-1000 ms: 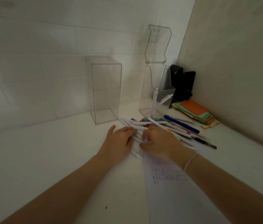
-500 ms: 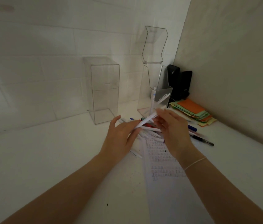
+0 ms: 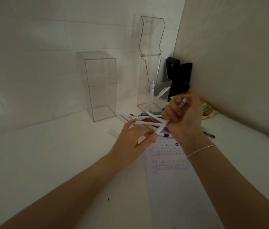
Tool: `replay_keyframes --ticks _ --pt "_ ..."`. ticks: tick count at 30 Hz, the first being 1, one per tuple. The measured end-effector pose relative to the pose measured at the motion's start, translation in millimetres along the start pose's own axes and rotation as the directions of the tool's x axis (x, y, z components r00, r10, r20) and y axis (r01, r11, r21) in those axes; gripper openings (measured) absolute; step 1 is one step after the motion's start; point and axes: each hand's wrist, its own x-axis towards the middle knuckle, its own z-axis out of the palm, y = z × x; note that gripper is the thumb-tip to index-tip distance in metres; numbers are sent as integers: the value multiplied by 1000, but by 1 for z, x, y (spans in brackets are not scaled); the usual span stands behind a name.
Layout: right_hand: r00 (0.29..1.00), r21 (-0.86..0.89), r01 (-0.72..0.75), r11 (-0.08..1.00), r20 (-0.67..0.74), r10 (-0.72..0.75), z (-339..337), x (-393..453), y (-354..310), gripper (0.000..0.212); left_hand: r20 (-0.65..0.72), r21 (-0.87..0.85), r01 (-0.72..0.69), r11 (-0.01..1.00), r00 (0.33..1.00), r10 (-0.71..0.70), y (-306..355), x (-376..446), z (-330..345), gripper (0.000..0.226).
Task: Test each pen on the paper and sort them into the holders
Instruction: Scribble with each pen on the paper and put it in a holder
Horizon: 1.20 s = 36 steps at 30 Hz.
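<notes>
**Over the paper: pen up for uncapping**

Above the pile, your right hand (image 3: 182,119) grips a white pen (image 3: 163,125) in curled fingers; your left hand (image 3: 134,139) pinches its lower end, likely to pull the cap. A second ago both hands were down in the pile of pens (image 3: 144,120). The paper (image 3: 176,187) lies just below. Clear holder (image 3: 101,87) stands empty; right holder (image 3: 152,90) has two pens.

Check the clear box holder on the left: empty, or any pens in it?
Empty. Through the clear box holder only wall and tabletop show, while the pens lie piled beside it.
</notes>
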Motion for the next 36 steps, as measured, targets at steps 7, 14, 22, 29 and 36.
replay_keyframes --ticks 7,14,22,29,36 --pt "995 -285 -98 953 -20 96 -15 -16 -3 33 32 -14 -100 995 994 101 9 5 -1 33" --pt "976 -794 -201 574 -215 44 -44 -50 2 43 294 128 -96 987 954 55 -3 -4 3 44" --pt "990 -859 -131 494 -140 19 -68 -71 23 21 398 325 -205 923 915 63 -17 -7 2 38" --pt "988 -963 -3 270 -44 -147 -72 -74 37 29 396 313 -189 931 917 53 -16 -7 4 46" --pt "990 -946 -38 323 -79 -115 -70 -76 36 28 399 300 -168 939 916 36 -16 -8 4 48"
